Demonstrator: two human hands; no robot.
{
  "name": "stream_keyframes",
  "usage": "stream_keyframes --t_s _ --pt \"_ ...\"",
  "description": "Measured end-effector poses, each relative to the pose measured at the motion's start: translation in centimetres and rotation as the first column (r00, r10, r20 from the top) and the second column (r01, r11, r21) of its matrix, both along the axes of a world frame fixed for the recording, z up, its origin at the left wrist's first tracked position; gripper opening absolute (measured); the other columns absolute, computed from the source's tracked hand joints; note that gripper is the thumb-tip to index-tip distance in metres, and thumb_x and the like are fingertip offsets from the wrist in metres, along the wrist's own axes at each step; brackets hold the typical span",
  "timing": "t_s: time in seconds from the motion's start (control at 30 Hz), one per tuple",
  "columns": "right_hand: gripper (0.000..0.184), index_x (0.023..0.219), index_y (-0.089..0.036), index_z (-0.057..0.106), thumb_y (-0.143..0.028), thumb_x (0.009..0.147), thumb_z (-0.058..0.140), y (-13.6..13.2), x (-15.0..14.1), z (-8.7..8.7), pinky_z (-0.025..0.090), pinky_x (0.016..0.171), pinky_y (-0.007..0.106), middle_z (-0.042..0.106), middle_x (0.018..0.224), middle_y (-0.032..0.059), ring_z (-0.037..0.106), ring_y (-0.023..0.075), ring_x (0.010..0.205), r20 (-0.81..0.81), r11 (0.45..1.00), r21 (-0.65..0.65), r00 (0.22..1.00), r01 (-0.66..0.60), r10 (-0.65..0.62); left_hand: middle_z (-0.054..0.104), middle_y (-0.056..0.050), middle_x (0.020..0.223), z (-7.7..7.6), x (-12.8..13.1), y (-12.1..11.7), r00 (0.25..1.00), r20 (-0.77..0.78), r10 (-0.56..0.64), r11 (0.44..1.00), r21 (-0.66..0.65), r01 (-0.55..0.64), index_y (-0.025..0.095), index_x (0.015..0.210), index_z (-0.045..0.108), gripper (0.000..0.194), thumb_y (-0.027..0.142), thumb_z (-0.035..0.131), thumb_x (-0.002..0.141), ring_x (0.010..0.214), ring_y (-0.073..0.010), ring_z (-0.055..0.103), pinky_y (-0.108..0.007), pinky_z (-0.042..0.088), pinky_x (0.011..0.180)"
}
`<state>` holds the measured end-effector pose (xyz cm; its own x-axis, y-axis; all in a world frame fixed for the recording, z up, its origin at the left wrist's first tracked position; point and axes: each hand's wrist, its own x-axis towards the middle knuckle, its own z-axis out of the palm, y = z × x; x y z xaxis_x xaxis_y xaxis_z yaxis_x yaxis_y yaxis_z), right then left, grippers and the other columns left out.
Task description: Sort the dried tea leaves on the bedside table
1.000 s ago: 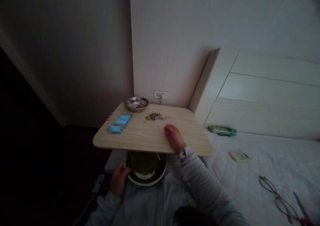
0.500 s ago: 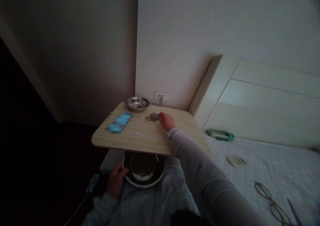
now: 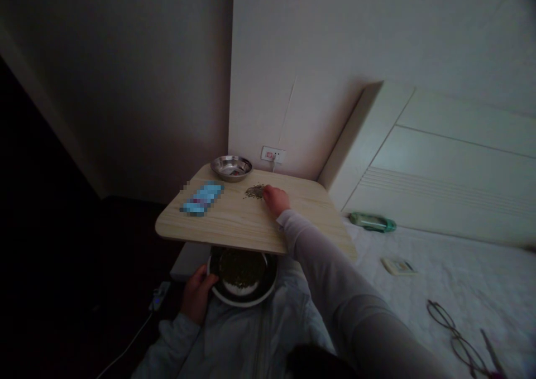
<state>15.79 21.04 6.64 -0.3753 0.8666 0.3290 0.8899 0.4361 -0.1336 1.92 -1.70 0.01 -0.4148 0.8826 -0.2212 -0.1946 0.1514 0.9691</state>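
Observation:
In my lap, below the table's front edge, my left hand [image 3: 197,294] holds the left side of a dark bowl with a pale rim [image 3: 244,304], its thumb over the edge. Dark green grains [image 3: 243,267] cover much of the bowl's inside, with a bare shiny patch towards me. My right hand [image 3: 276,200] rests on the wooden table [image 3: 234,217], fingers bent together at the right side of a small pile of grains [image 3: 253,191]. What the fingertips pinch is hidden.
A shiny metal bowl [image 3: 231,169] stands at the table's back left, with a blurred blue phone-like object [image 3: 203,198] nearer. On the bed to the right lie a green bottle [image 3: 372,222], a small pale box [image 3: 398,266] and glasses [image 3: 454,334]. A wall socket [image 3: 273,154] is behind.
The view has shifted slightly. My right fingers have come down closer over the right side of the grain pile. My left hand keeps its hold on the dark bowl.

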Motion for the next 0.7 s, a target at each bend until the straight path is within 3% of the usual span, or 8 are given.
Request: stream_keyframes --t_s 0.2,0.5,0.7 --pt "0.035 0.092 -0.020 0.049 -0.037 0.076 0.023 0.1 -0.3 -0.1 0.032 0.066 0.025 0.056 0.084 0.0058 0.049 0.0149 0.075 -0.029 0.998 -0.032 0.998 -0.050 0.050 0.052 0.004 0.051 0.5 0.1 -0.1 0.999 -0.031 0.016 1.000 -0.008 -0.016 0.018 0.058 0.050 0.010 0.023 0.049 0.049 0.055 -0.0138 0.047 -0.023 0.036 0.053" --pt "0.033 0.090 -0.018 0.049 -0.030 0.077 0.022 -0.9 -0.4 -0.1 0.032 0.066 0.027 0.055 0.081 0.0072 0.048 0.0162 0.075 0.034 0.985 0.004 0.984 -0.173 0.172 0.051 0.004 0.051 -0.5 -0.2 0.0 1.000 -0.006 -0.015 1.000 -0.008 0.015 0.017 0.060 0.050 0.012 0.024 0.049 0.050 0.054 -0.0133 0.047 -0.024 0.036 0.052" --pt "0.032 0.092 -0.018 0.048 -0.028 0.077 0.021 -1.7 -0.3 0.0 0.032 0.067 0.028 0.054 0.084 0.0072 0.047 0.0159 0.077 0.095 0.973 0.024 0.969 -0.231 0.227 0.054 0.004 0.054 0.0 -0.1 0.0 0.999 -0.047 0.010 1.000 -0.008 -0.011 0.017 0.061 0.052 0.015 0.024 0.049 0.049 0.057 -0.0138 0.048 -0.024 0.037 0.055"
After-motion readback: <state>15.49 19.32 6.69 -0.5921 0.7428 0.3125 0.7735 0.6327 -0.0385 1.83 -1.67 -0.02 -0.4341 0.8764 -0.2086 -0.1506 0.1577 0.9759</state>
